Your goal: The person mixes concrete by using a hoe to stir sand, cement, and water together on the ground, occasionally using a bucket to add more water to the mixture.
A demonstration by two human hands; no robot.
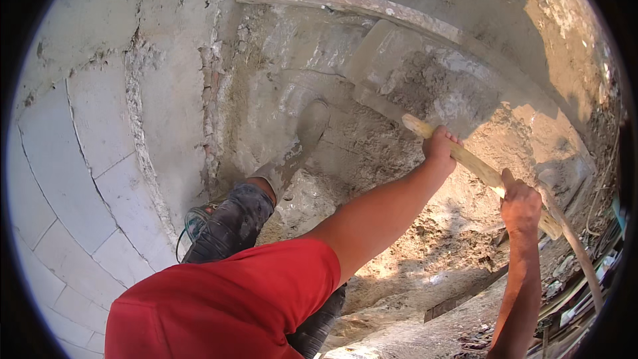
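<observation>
A pale wooden batten (480, 167) slants down to the right across the middle of the view. My left hand (440, 147) is closed around it near its upper left end. Farther down, my right hand (520, 206) grips the same batten near its lower right end, thumb laid along the top. Beyond the upper end lies a narrow grey strip (377, 102) caked with mud or cement; whether it joins the batten cannot be made out. Wet grey mortar or mud (438, 86) covers the ground there.
A long curved-looking board (345, 1) lies across the far side. To the left rises a block wall (100, 133) with rough mortar joints. My muddy boot (296, 149) stands on wet ground. A thin bent pole (577, 252) and scattered debris (565, 319) lie at the right.
</observation>
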